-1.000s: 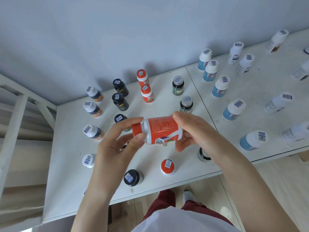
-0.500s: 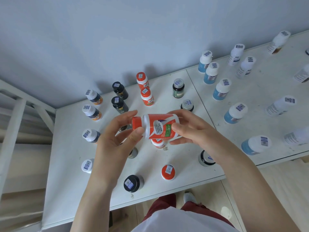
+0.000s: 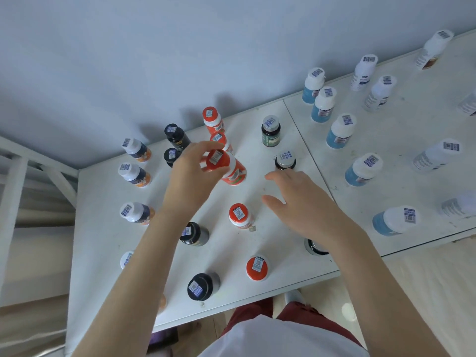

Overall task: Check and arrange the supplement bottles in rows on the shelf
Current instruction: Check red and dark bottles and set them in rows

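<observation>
My left hand (image 3: 192,173) pinches the red cap of an orange-and-white supplement bottle (image 3: 230,169), which stands upright on the white shelf (image 3: 98,228) in line with the other red-capped bottles (image 3: 212,121). Two more red-capped bottles (image 3: 239,215) stand nearer to me in that same column. My right hand (image 3: 304,204) hovers just right of it with fingers spread and relaxed, holding nothing. Black-capped bottles (image 3: 176,135) and white-capped dark bottles (image 3: 135,149) stand in columns to the left.
Blue bottles with white caps (image 3: 340,131) and white bottles (image 3: 363,72) stand in rows on the right shelf panel. Two dark green bottles (image 3: 270,131) stand behind my right hand. The shelf's front edge runs close to my body; the wall rises behind.
The orange bottle was held sideways in both hands; now it stands upright on the shelf in the red-capped column. My right hand has let go and drawn back to the right.
</observation>
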